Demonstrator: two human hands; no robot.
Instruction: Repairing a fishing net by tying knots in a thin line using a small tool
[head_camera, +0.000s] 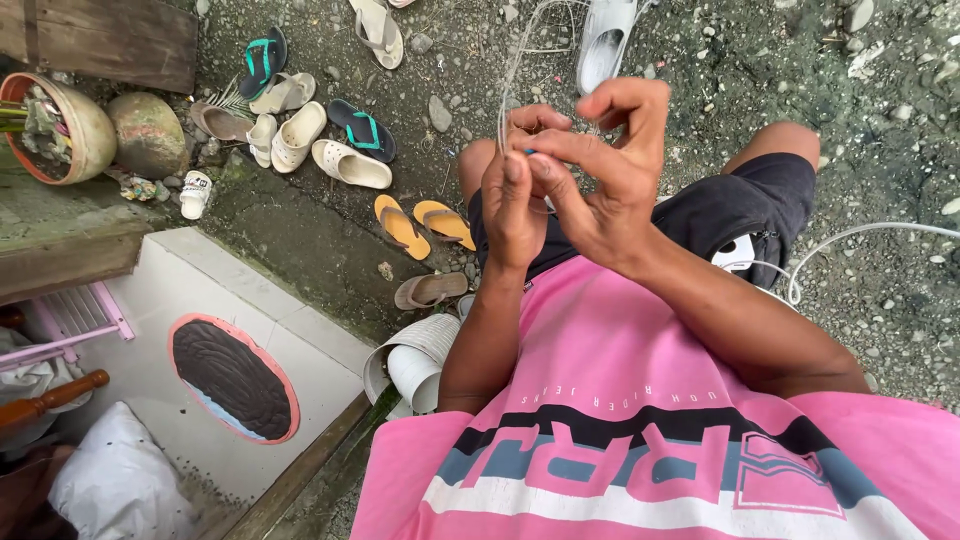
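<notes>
Between the fingertips of both hands, raised in front of the person's knees, runs a thin, pale, translucent line (508, 95), something like nylon cord, that loops upward from the pinch and arcs away above the fingers. The left hand (512, 205) is held upright with its fingers pressed close together, thumb and forefinger nipping the line where a small blue speck shows at the fingertips; what that speck is cannot be told. The right hand (600, 165) crosses just beside it, forefinger and thumb closed on the same spot, the remaining fingers curled and lifted above. A second stretch of similar white cord (850, 238) curves off past the right forearm over the gravel, well apart from the fingers. Judging by how it holds its arc, the line looks very light, springy rather than limp, and smooth enough to slip, so it seems best gripped close to the working point with the pads pressed firmly, not out along the free loop. Below the left fingers on the ground lie a pair of orange rubber flip-flops (422, 224), and farther off to that side a scatter of cream-coloured clogs (350, 165); a stack of white plastic buckets (415, 365) sits under the left elbow, beside a pale tiled step (300, 335).
</notes>
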